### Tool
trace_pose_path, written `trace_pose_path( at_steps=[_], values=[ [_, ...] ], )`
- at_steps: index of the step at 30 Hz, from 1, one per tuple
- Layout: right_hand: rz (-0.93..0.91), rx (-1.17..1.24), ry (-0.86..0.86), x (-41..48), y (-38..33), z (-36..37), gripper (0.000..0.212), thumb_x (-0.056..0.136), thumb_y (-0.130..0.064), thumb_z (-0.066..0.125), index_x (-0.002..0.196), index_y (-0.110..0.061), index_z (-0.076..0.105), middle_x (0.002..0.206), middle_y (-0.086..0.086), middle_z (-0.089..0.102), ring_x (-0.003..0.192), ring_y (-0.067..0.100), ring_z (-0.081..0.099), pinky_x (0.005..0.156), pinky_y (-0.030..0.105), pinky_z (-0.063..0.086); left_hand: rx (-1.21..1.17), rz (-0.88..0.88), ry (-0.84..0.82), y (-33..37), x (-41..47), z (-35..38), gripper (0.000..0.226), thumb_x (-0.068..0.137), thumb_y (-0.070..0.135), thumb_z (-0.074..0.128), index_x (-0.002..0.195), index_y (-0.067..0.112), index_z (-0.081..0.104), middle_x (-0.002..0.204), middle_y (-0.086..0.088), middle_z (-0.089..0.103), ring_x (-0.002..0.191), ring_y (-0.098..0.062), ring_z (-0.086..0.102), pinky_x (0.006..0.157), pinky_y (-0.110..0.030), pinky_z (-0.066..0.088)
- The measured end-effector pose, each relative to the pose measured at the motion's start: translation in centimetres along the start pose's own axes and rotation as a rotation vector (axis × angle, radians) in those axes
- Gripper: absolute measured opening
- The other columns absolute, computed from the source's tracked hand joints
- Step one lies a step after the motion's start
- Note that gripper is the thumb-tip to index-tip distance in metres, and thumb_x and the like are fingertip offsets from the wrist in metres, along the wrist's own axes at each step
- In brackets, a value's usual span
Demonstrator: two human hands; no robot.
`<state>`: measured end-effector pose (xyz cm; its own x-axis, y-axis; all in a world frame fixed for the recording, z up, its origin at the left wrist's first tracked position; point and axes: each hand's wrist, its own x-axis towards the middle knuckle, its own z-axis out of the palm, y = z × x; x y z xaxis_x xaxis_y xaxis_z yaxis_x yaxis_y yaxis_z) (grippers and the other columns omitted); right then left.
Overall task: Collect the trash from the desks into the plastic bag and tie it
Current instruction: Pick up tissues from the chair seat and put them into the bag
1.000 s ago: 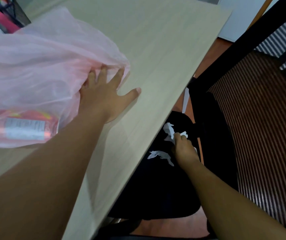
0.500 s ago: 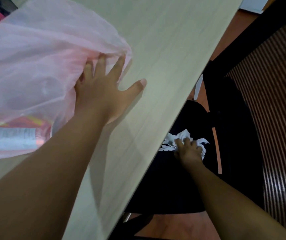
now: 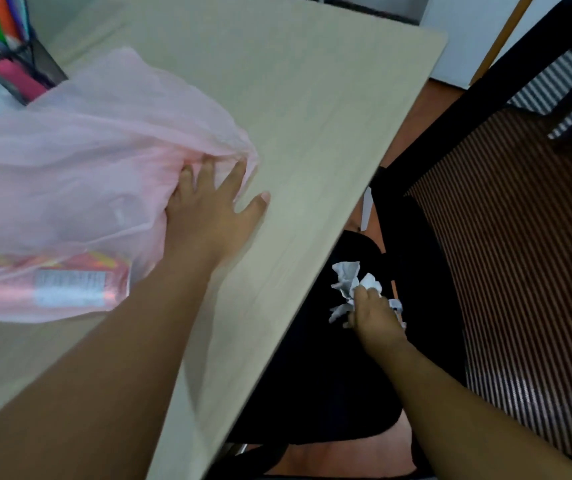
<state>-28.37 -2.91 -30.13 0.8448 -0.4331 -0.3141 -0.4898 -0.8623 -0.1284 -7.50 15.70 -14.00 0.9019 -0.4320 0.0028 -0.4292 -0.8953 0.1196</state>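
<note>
crumpled paper (image 3: 346, 281), clutched in curled right hand (image 3: 376, 318); plastic bag (image 3: 97, 157) mouth at ten o'clock, pinned under flat, spread left hand (image 3: 210, 218)

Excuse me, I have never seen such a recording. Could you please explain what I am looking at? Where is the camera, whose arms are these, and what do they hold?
There is no machine here: a person wears a camera on the head, so you look down along their own two arms. The left hand rests flat on a thin pink plastic bag lying on the pale desk; a red packet shows through the bag. Below the desk edge, the right hand grips crumpled white paper on a black chair seat. A holder with coloured pens stands at the far left.
</note>
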Motion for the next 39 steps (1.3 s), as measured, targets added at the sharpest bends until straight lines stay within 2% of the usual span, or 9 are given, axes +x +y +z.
trace_pose_path(
  at_steps=[4,8,10,12,18,23,28,32,39],
  values=[
    [0.016,0.167,0.011,-2.5,-0.5,-5.2,0.026,0.095,-0.016,0.044,0.119,-0.007,0.043,0.119,0.016,0.048,0.11,0.032,0.049,0.089,0.043,0.043,-0.033,0.037,-0.057,0.3,-0.7,-0.7,0.063,0.092,0.069,0.02,0.151,0.047,0.014,0.164,-0.004,0.008,0.148,-0.034,0.005,0.116,-0.049,0.008],
    [-0.053,0.117,0.162,-4.5,-1.2,-12.9,0.025,0.091,-0.014,0.054,0.113,-0.004,0.049,0.11,0.016,0.051,0.099,0.033,0.053,0.076,0.04,0.045,-0.041,0.092,0.016,0.6,-2.8,-2.1,0.044,0.099,0.043,0.037,0.143,0.036,0.041,0.153,-0.005,0.034,0.139,-0.034,0.029,0.109,-0.044,0.029],
    [-0.229,-0.104,0.268,-5.4,-1.3,-16.8,0.014,0.084,-0.002,0.06,0.098,0.002,0.061,0.1,0.021,0.053,0.088,0.035,0.056,0.063,0.037,0.041,-0.025,0.137,0.009,0.6,-4.3,-3.6,0.035,0.098,0.031,0.042,0.131,0.03,0.054,0.134,-0.004,0.054,0.123,-0.031,0.048,0.095,-0.039,0.041],
    [-0.321,-0.311,0.255,-6.8,-1.9,-20.2,0.021,0.087,0.004,0.046,0.1,-0.001,0.063,0.111,0.017,0.049,0.097,0.032,0.051,0.068,0.034,0.036,-0.091,0.15,-0.01,0.8,-6.4,-5.7,0.022,0.098,0.027,0.043,0.112,0.024,0.06,0.112,-0.004,0.064,0.103,-0.03,0.059,0.079,-0.037,0.046],
    [-0.307,-0.396,0.312,-11.4,-6.1,-29.1,0.02,0.088,-0.003,0.046,0.104,-0.008,0.057,0.109,0.011,0.043,0.087,0.019,0.043,0.066,0.03,0.033,-0.302,0.035,0.177,0.1,-12.7,-13.6,0.025,0.101,0.046,0.032,0.086,0.026,0.036,0.06,0.006,0.043,0.057,-0.026,0.043,0.052,-0.032,0.031],
    [-0.395,-0.419,0.475,-12.7,-12.3,-34.2,0.012,0.078,0.0,0.059,0.074,-0.012,0.061,0.089,0.006,0.051,0.079,0.024,0.05,0.06,0.032,0.041,-0.399,-0.027,0.381,-3.4,-16.3,-19.6,0.026,0.099,0.037,0.043,0.079,0.021,0.041,0.075,0.002,0.044,0.059,-0.024,0.044,0.051,-0.032,0.031],
    [-0.534,-0.131,0.662,-11.5,-19.4,-36.4,0.021,0.092,-0.007,0.032,0.101,-0.005,0.051,0.099,0.011,0.045,0.087,0.026,0.041,0.073,0.039,0.038,-0.303,-0.198,0.577,-7.7,-18.7,-25.2,0.032,0.098,0.033,0.047,0.071,0.014,0.047,0.069,-0.006,0.051,0.068,-0.032,0.05,0.053,-0.038,0.037],
    [-0.74,-0.073,0.746,-11.6,-23.6,-37.8,0.016,0.082,0.003,0.039,0.079,-0.006,0.052,0.081,0.015,0.049,0.072,0.032,0.048,0.061,0.046,0.043,-0.334,-0.424,0.588,-10.7,-20.3,-28.4,0.037,0.097,0.041,0.042,0.068,0.019,0.037,0.06,0.001,0.049,0.058,-0.026,0.048,0.05,-0.033,0.032],
    [-1.197,-0.061,0.915,-13.5,-27.9,-36.3,0.025,0.069,0.003,0.054,0.077,-0.015,0.038,0.073,0.01,0.042,0.061,0.027,0.041,0.054,0.041,0.043,-0.559,-0.662,0.586,-13.8,-23.0,-30.8,0.028,0.094,0.038,0.046,0.071,0.021,0.049,0.071,0.005,0.055,0.064,-0.007,0.05,0.051,-0.027,0.032]
  ],
)
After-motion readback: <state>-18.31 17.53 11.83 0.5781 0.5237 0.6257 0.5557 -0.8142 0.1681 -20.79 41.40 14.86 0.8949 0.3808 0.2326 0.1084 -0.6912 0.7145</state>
